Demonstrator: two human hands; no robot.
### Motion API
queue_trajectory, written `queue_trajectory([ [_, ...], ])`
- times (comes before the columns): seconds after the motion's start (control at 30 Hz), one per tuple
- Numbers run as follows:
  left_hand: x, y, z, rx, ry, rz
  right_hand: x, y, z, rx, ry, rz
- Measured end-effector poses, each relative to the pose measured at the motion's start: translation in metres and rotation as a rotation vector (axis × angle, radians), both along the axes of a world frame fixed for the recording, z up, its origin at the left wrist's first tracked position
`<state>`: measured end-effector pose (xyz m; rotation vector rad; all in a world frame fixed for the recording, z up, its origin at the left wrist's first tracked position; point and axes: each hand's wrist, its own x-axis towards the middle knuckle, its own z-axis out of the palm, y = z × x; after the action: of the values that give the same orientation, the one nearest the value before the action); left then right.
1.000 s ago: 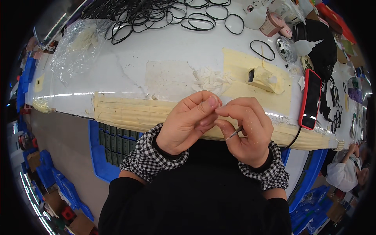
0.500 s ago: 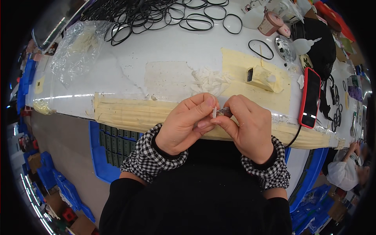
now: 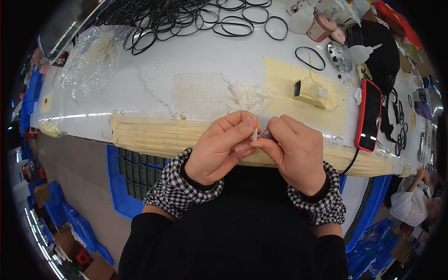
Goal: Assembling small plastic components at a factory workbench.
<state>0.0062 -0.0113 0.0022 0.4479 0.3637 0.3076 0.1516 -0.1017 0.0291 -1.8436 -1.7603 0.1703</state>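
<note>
One small white piece (image 3: 255,135) was pinched by left hand (image 3: 213,149) at its two o'clock; grey tool (image 3: 267,134) was gripped by right hand (image 3: 299,151), apparently being worked against piece; steady pinch seemed called for.

No word, number or sign can be read with certainty. Up and to the left of the red-cased smartphone (image 3: 371,115), a pink jar (image 3: 321,28) carries darker printing on its side, too small to make out. Farther up and left of the smartphone, at the upper edge, a white cartoon-printed item (image 3: 297,6) shows dark outlines and touches of pink. The smartphone's own screen is dark, with one pale patch near its lower end; whether display or reflection, I cannot tell. Far left of the smartphone, a pale yellow patch (image 3: 47,101) on the table (image 3: 154,88) bears an unreadable dark mark.
</note>
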Motion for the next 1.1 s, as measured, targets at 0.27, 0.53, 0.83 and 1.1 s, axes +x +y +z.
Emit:
queue_trajectory([
  [0.27, 0.001, -0.001, 0.003, 0.052, 0.057, 0.022, 0.001, -0.001, 0.002, 0.008, 0.033, -0.001],
  [0.53, 0.003, -0.003, -0.001, 0.117, 0.092, 0.040, 0.006, -0.005, 0.001, -0.072, 0.143, 0.027],
  [0.83, 0.010, -0.006, 0.007, 0.154, 0.145, 0.076, 0.012, -0.016, 0.004, 0.129, 0.200, 0.001],
  [1.1, 0.002, -0.002, 0.006, 0.118, 0.103, 0.053, 0.140, -0.131, 0.004, 0.316, -0.095, -0.849],
])
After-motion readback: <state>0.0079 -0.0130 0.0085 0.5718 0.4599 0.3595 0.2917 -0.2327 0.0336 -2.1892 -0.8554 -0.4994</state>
